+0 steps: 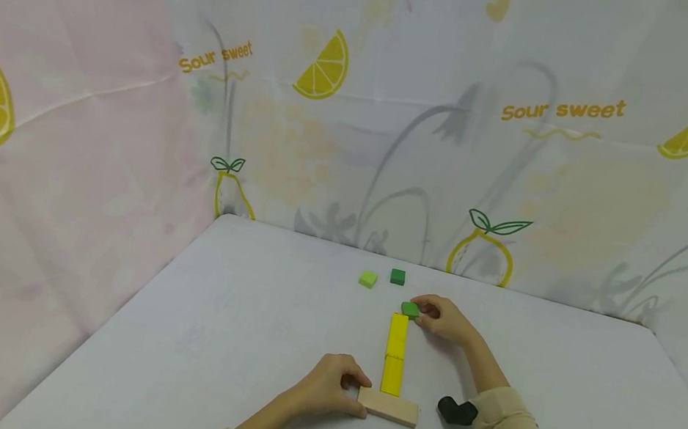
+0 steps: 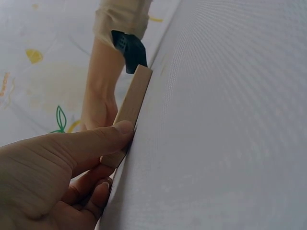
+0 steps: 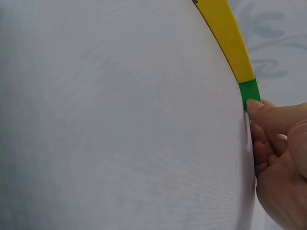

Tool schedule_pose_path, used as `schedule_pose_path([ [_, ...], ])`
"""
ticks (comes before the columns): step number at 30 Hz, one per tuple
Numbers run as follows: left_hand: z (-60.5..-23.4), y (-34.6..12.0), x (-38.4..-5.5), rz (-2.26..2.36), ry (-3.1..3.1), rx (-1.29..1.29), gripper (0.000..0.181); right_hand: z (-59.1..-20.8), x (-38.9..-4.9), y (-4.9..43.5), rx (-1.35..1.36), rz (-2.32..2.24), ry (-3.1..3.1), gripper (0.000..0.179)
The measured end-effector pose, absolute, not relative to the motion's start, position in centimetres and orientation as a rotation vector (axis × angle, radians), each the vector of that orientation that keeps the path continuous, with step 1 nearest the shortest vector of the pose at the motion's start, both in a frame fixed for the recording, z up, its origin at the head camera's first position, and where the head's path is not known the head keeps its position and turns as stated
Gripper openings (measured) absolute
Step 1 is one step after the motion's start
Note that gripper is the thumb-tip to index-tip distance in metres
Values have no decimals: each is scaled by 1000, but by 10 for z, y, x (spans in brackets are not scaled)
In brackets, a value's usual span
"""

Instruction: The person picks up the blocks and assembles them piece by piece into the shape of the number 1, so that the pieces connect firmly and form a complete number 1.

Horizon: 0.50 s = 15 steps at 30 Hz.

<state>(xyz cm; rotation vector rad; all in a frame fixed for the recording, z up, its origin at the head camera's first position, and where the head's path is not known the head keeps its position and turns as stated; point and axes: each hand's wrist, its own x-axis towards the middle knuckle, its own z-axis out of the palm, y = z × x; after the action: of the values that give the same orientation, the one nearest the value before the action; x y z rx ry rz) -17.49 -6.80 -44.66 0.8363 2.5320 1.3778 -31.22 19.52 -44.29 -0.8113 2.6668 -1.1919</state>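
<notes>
In the head view my left hand (image 1: 328,384) pinches the left end of a plain wooden block (image 1: 389,406) between thumb and fingers. That block lies crosswise at the near end of two yellow blocks (image 1: 394,355), which run end to end away from me. Beyond their far end, my right hand (image 1: 444,320) pinches a small green block (image 1: 410,310) from the right. The right wrist view has this green block (image 3: 250,93) right at the end of the yellow block (image 3: 228,38), the thumb on its face. The left wrist view shows the wooden block (image 2: 129,110) gripped near one end.
Farther back on the white table (image 1: 222,315) lie a light green block (image 1: 368,279) and a dark green block (image 1: 398,277). A black device (image 1: 457,411) sits at the right sleeve cuff. Printed cloth (image 1: 356,135) hangs along the table's back and left sides.
</notes>
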Motion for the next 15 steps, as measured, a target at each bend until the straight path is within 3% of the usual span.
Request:
schedule_pose_path([
  [15, -448, -68, -176, 1371, 2530, 840, 33, -443, -309, 194, -849, -1245, 2640, 39],
])
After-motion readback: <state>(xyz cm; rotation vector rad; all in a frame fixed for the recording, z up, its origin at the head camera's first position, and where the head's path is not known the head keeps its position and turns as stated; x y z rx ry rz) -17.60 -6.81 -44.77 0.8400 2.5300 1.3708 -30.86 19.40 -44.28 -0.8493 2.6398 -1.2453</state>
